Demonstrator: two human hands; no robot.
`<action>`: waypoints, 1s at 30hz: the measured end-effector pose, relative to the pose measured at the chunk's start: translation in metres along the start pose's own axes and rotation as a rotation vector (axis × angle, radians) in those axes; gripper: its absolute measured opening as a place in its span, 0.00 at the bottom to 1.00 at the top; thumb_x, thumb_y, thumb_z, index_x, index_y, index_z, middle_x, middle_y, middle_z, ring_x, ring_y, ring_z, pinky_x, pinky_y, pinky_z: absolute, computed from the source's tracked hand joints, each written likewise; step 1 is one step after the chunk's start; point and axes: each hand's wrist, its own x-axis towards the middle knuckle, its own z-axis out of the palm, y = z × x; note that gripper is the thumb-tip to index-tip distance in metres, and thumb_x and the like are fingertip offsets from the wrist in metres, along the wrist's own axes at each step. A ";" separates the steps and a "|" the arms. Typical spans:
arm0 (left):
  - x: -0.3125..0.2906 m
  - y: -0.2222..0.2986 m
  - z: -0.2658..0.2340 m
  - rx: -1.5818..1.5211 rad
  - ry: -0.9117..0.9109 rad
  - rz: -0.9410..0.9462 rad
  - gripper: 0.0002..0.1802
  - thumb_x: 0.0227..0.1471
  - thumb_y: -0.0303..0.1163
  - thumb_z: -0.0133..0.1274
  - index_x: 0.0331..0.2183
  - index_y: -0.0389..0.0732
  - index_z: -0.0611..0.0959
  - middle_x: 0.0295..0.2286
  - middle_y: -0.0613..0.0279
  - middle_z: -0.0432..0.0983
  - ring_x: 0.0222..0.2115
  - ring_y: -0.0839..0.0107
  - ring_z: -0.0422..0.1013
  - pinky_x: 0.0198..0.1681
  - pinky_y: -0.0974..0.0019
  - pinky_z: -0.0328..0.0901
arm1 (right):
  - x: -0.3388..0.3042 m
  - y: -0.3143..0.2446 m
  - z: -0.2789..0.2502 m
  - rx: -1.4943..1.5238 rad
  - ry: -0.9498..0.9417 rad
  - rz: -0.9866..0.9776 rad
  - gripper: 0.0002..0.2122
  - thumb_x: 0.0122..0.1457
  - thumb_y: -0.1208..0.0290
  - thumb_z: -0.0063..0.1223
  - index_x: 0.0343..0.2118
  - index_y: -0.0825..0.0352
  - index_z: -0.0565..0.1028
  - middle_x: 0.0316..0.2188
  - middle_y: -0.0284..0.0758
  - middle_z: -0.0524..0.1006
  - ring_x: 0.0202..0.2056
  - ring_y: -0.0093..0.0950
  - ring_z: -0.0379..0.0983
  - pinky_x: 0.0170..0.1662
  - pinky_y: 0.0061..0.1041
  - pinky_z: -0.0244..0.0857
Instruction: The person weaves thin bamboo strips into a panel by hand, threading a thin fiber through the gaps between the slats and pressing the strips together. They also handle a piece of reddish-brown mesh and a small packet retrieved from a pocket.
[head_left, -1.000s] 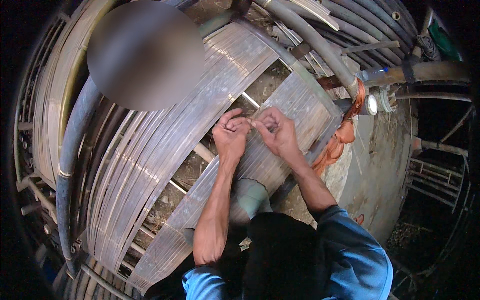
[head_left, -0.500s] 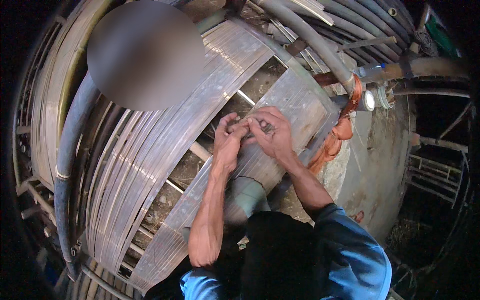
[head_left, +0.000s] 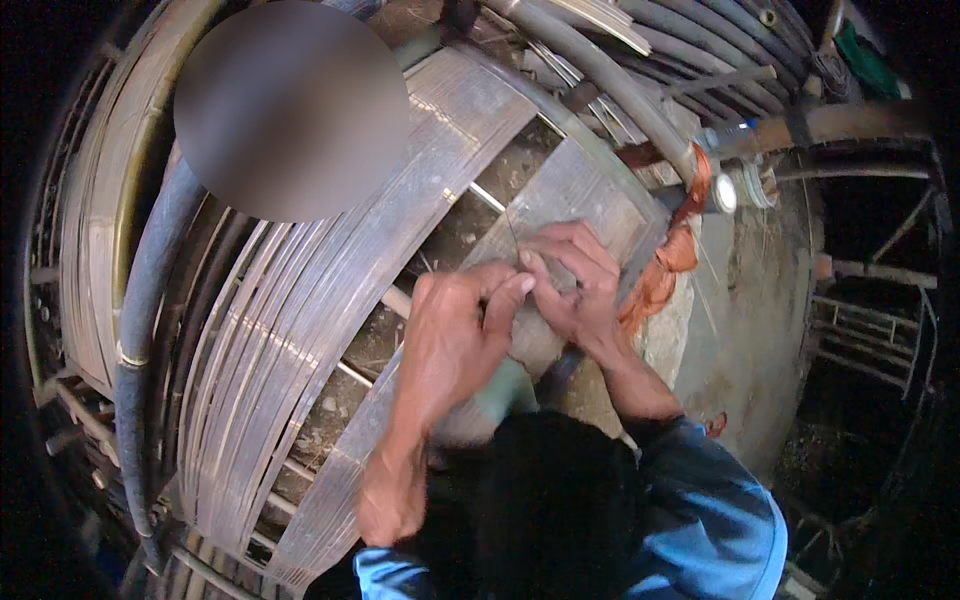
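Orange cloth hangs near a clear bottle.

No words, numbers or signs can be read here (nor any labels).

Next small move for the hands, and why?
Probably ease the right hand slightly away from the left hand: their fingertips crowd together over the slatted surface, so whatever may be between them is too hidden to make out.

sleeves: 2, blue, short | clothing: black | forearms: bare | left hand, right hand: bare
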 end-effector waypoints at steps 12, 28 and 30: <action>-0.114 0.218 -0.045 0.363 -0.253 -0.059 0.36 0.56 0.49 0.55 0.62 0.47 0.67 0.64 0.42 0.54 0.66 0.41 0.46 0.67 0.39 0.41 | -0.096 -0.238 -0.315 0.358 -1.123 1.294 0.28 0.65 0.57 0.53 0.65 0.60 0.60 0.60 0.44 0.66 0.63 0.34 0.61 0.65 0.36 0.53; -0.225 0.484 -0.133 0.202 -0.899 -0.119 0.36 0.45 0.53 0.63 0.57 0.56 0.78 0.65 0.49 0.49 0.66 0.42 0.43 0.64 0.37 0.42 | -0.054 -0.457 -0.483 0.614 -0.869 1.385 0.14 0.59 0.70 0.60 0.48 0.63 0.74 0.39 0.31 0.79 0.45 0.22 0.73 0.51 0.28 0.66; -0.236 0.511 -0.157 -0.025 -1.040 -0.105 0.39 0.42 0.51 0.67 0.58 0.58 0.77 0.66 0.51 0.48 0.67 0.42 0.41 0.65 0.34 0.39 | -0.051 -0.476 -0.484 0.673 -0.811 1.530 0.15 0.57 0.74 0.60 0.48 0.64 0.75 0.37 0.30 0.79 0.45 0.25 0.73 0.53 0.29 0.65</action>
